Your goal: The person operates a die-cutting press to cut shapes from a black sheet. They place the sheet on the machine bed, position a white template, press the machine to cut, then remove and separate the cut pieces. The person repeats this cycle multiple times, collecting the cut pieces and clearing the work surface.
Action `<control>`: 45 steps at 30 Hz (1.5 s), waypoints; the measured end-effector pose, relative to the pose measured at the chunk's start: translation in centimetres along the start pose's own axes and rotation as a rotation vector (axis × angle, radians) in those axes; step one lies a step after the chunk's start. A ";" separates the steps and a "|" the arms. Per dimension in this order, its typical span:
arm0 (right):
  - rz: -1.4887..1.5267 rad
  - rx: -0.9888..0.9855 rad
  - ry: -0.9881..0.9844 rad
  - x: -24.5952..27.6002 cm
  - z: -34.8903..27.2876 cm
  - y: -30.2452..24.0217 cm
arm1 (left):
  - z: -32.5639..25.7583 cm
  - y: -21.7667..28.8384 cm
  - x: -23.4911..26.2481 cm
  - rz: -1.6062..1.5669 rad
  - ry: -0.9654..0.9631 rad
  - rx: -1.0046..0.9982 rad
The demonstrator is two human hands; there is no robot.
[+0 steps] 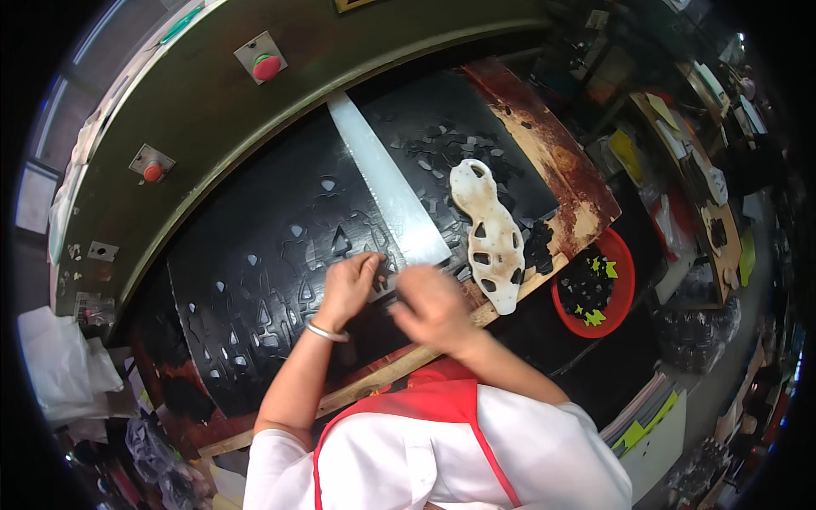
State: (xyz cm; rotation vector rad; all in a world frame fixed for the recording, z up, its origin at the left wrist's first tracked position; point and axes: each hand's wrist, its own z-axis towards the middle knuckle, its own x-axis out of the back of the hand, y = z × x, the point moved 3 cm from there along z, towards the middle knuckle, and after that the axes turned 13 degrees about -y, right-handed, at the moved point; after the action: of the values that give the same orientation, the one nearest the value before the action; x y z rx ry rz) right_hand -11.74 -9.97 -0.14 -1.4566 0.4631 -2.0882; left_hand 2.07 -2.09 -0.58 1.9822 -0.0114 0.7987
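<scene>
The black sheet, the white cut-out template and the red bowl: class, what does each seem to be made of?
Black sheet: flexible leather or synthetic, slight sheen, punched holes. White cut-out template: rigid, matte, perhaps plastic or board, worn edges. Red bowl: glossy moulded plastic, probably.

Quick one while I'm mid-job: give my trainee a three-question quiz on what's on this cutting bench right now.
1. True or false: the left hand rests on the black sheet that is full of cut-out holes.
2. Which colour is the basin holding black and yellow-green scraps? A blue, B red, C white.
3. Fill in: the pale cutting die lies to the ____ of the right hand, as the person sees it.

Key: 1 true. 2 B. 3 right. The right hand is motion-blurred, so its grip cannot be told.
</scene>
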 end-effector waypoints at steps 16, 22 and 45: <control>-0.037 -0.202 -0.147 -2.9 -0.7 -1.6 | -6.5 5.5 27.2 -0.045 0.706 -0.520; -0.167 -0.253 -0.200 -3.2 -0.6 -2.2 | -13.6 5.9 36.2 -0.304 1.025 -0.646; 1.107 -0.727 0.150 -10.5 -2.1 -5.4 | -9.4 -7.8 2.9 -0.883 -0.007 -0.143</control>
State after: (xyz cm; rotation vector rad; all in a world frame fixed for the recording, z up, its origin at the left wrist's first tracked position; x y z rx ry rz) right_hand -12.22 0.62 -5.67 -0.9413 1.7406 -1.1269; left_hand 1.91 10.38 -2.08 1.6095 0.7304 0.1988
